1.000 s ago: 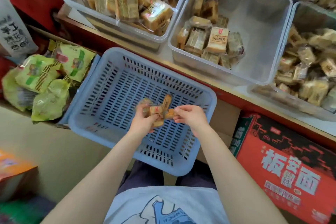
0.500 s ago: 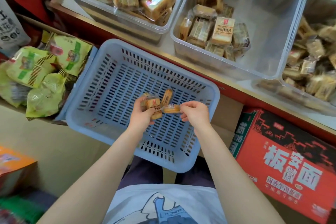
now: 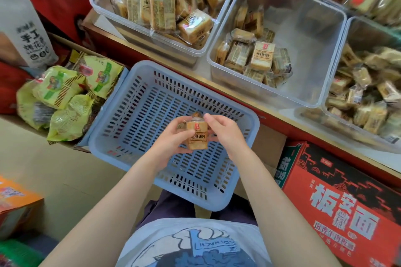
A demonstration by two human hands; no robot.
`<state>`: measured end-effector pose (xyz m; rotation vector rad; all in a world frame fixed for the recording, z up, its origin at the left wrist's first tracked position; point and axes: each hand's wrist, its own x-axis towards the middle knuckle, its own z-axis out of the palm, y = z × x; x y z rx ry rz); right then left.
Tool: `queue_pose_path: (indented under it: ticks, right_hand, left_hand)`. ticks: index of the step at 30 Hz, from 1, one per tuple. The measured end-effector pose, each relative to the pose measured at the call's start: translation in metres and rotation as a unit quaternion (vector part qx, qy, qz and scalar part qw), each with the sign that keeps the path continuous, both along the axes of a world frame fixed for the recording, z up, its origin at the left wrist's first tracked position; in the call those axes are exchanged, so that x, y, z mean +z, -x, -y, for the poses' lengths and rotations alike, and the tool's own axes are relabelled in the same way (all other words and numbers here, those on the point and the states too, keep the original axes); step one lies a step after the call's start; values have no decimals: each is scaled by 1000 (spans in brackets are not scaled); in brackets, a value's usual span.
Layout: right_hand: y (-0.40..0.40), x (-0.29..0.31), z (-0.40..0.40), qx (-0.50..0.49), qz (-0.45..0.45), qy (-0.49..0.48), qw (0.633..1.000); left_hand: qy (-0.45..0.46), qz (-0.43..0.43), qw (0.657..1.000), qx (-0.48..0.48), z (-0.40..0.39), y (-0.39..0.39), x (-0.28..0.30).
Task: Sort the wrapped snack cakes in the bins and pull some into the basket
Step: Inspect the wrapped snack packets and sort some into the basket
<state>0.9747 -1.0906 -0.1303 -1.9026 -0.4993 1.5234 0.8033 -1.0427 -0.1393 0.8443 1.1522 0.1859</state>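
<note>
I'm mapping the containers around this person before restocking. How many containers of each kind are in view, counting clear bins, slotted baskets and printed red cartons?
Clear bins: 3 seen well, left, middle, right; further bins at the top right edge are cut off, so not counted.
Blue basket: 1
Red carton: 1
Total: 5

Both hands (image 3: 171, 143) (image 3: 225, 134) hold snack cakes (image 3: 197, 136) above the blue basket (image 3: 138, 115).
</note>
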Motion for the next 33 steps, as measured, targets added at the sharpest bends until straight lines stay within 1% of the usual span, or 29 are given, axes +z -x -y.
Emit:
queue_pose_path:
  ticks: [4, 8, 10, 12, 16, 18, 20, 24, 27, 30, 31, 33]
  right_hand:
    - [-13, 44, 11, 25, 3, -41, 999]
    - [-29, 83, 23, 9, -31, -84, 996]
    - [-40, 99, 29, -6, -26, -98, 995]
    - [-51, 111, 35, -24, -2, -107, 994]
    - [-69, 129, 44, -26, 103, -155, 982]
    - [-77, 137, 48, -24, 135, -182, 974]
    - [-87, 147, 52, -12, 149, -204, 967]
    - [-113, 166, 58, -35, 140, -238, 961]
    - [-128, 177, 65, -53, 126, -251, 958]
    - [-139, 185, 75, -67, 104, -250, 960]
    - [-143, 185, 79, -67, 107, -251, 960]
    - [-153, 186, 83, -65, 118, -252, 958]
  left_hand:
    - [-23, 29, 999, -25, -1, -16, 38]
    - [-77, 54, 996, 0, 6, -37, 78]
    - [-111, 64, 992, 13, 12, -47, 97]
    - [-134, 69, 989, 11, 17, -57, 112]
    - [-116, 77, 990, -12, 20, -78, 134]
    - [-133, 53, 989, -26, 18, -91, 143]
    - [-168, 36, 985, -21, 17, -101, 152]
    - [-230, 35, 972, -6, 23, -117, 171]
    - [-251, 35, 967, 11, 28, -132, 185]
    - [-262, 36, 964, 8, 33, -147, 192]
    - [-256, 43, 966, -3, 35, -151, 193]
    - [-228, 53, 970, -60, 40, -160, 195]
